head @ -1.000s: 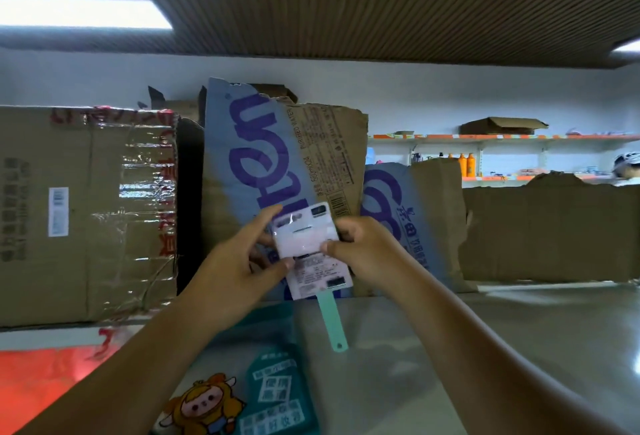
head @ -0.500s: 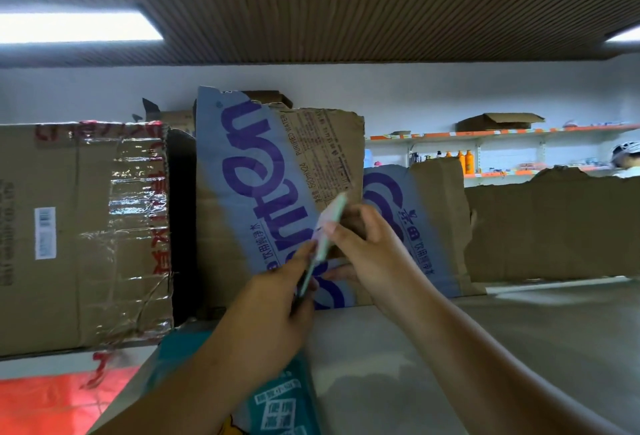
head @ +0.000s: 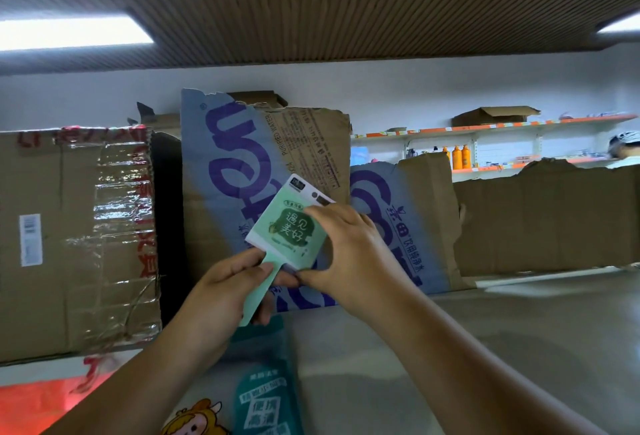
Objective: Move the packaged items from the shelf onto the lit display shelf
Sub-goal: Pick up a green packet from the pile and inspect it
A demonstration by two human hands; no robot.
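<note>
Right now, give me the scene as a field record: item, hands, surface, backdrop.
item: green packaged item, printed face to camera, tilted, held above the shelf
left hand: grips the item's green tab at the bottom
right hand: pinches the item's right side, fingers on top, thumb at the lower corner
surface: grey shelf top; teal packet lies below the hands
backdrop: blue-printed carton; taped carton to its left
far: orange bottles on wall shelving
status: item not yet placed

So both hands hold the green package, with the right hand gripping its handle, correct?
No. The head view shows the left hand gripping the handle; the right hand pinches the card body. Both hands do hold the green package.
</note>
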